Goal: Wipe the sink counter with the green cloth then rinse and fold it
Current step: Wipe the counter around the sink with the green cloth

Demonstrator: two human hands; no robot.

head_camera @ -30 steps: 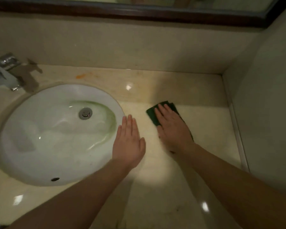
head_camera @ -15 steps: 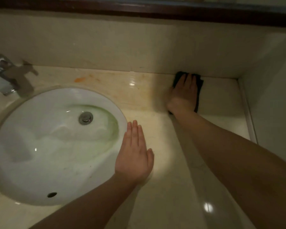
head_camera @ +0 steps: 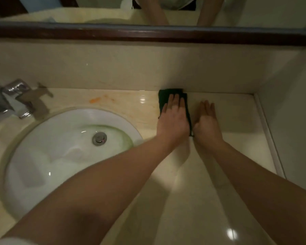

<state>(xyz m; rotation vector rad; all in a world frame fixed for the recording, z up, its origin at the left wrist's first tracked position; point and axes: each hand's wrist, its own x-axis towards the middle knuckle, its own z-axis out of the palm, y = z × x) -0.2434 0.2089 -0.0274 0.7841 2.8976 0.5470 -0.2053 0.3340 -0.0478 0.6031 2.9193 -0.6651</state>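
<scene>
The dark green cloth lies folded on the beige marble counter, against the back wall, just right of the sink. My left hand lies flat on the cloth with straight fingers and covers most of it. Right beside it, my right hand rests open on the bare counter, fingers pointing at the back wall, its thumb side close to the cloth's right edge.
A white oval sink with a metal drain fills the left side, and a chrome faucet stands at its far left. An orange stain marks the counter behind the sink. A side wall closes the right end.
My left hand moved from the sink's edge up onto the cloth at the back wall. My right hand came off the cloth and now lies on the counter to its right.
</scene>
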